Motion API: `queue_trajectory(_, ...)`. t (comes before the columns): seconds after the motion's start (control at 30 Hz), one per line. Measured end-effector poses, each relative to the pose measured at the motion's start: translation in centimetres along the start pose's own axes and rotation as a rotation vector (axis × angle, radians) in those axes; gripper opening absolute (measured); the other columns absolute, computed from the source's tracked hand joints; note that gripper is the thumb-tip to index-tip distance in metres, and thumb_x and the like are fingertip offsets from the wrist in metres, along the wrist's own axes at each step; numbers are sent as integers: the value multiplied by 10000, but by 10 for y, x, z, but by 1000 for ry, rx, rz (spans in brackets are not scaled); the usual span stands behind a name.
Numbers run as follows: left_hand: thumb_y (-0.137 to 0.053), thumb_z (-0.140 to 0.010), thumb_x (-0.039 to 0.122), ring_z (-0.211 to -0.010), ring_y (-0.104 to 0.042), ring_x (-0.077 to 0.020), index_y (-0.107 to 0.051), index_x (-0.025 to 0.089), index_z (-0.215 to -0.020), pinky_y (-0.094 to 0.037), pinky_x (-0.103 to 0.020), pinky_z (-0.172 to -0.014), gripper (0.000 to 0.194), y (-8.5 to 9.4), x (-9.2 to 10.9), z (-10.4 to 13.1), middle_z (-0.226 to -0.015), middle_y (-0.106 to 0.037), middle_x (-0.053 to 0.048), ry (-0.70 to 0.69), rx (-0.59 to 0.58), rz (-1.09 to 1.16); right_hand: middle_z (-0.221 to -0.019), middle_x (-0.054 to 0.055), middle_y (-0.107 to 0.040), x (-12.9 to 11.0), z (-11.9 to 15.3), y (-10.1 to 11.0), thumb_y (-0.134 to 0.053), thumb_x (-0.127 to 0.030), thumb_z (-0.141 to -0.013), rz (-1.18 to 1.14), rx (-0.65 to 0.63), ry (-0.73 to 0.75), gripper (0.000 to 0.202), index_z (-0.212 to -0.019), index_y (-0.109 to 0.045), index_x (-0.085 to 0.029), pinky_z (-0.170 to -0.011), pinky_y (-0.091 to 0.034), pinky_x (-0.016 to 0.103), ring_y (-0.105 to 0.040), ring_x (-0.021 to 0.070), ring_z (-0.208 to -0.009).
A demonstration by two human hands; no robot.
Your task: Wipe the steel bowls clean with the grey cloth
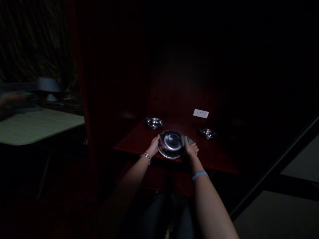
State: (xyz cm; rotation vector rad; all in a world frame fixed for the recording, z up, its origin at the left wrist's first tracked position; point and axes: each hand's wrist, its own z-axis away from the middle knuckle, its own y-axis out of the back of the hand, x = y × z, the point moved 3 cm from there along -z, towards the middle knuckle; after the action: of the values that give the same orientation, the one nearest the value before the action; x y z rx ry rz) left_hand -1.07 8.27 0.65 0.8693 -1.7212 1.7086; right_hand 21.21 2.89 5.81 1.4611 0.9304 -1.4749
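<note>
A shiny metal bowl [170, 143], its underside facing me, is over the front part of a dark red desk [134, 141]. My left hand [154, 146], with a beaded bracelet at the wrist, grips the bowl's left rim. At the right side of the bowl, my right hand [191, 148] holds a grey-green cloth [185, 139] against the metal; a blue band is on that wrist. Another metal bowl [154, 123] sits at the desk's back left. A further metal bowl [207, 133] rests at the right.
A white socket plate [201, 113] is on the wall behind the desk. Dark red panels rise around it. At the left stand a light wooden table [37, 126] and a blurred white lamp [48, 85]. A blurred hand shows at the far left edge.
</note>
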Motion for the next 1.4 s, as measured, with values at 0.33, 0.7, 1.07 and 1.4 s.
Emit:
queue_trajectory(0.33,-694,-857,381,-753,-681,-189,-704,123,-972,-544,-317,-756,282,-1,1,2,-839,-749,-79,-45,-23,22,-1540,164,-333,-11,17,0,-688,-604,-789,244,292,43,705,-1367,-440,-285,-1151,-259,524,-373,324,-1380)
queue_trajectory(0.7,-702,-846,413,-738,-670,-174,-683,137,-936,-527,-295,-740,290,-6,3,6,-817,-736,-53,-32,-68,10,-1444,148,-459,-14,9,-2,-605,-420,-888,182,236,104,393,-1237,-567,-243,-1187,-270,434,-459,285,-1355)
queue_trajectory(1.07,-706,-842,439,-744,-670,-169,-680,136,-915,-528,-283,-735,312,-5,1,3,-810,-738,-53,-33,-80,20,-1379,143,-595,-24,18,-19,-292,-576,-968,364,-3,258,630,-1401,-524,-182,-1135,-337,450,-534,291,-1300)
queue_trajectory(1.4,-661,-888,366,-876,-689,-213,-704,128,-1051,-545,-335,-830,292,-11,5,11,-978,-754,-104,-28,-123,34,-1424,123,-560,-29,22,-22,-339,-535,-958,406,-22,586,594,-1394,-524,-176,-1156,-308,405,-488,243,-1337)
